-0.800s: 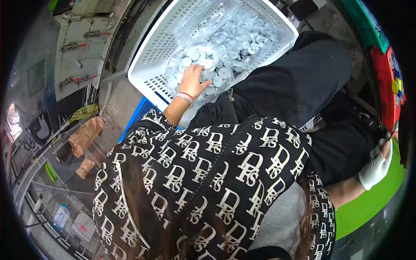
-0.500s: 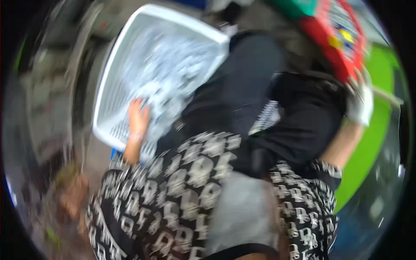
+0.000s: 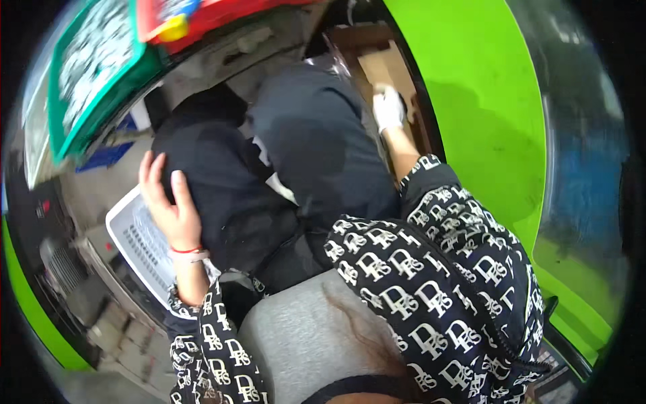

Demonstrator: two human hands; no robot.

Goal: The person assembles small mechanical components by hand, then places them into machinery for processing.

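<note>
Beside the white basket (image 3: 138, 246), my left hand (image 3: 168, 205) spreads open; my gloved right hand (image 3: 389, 108) reaches onto cardboard (image 3: 387, 67), grip unclear.

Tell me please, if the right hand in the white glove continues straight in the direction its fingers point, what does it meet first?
Probably the brown cardboard just beyond the right hand. The gloved fingers point up and away toward it, beside the green surface. The hand may already touch it; depth is unclear.
</note>
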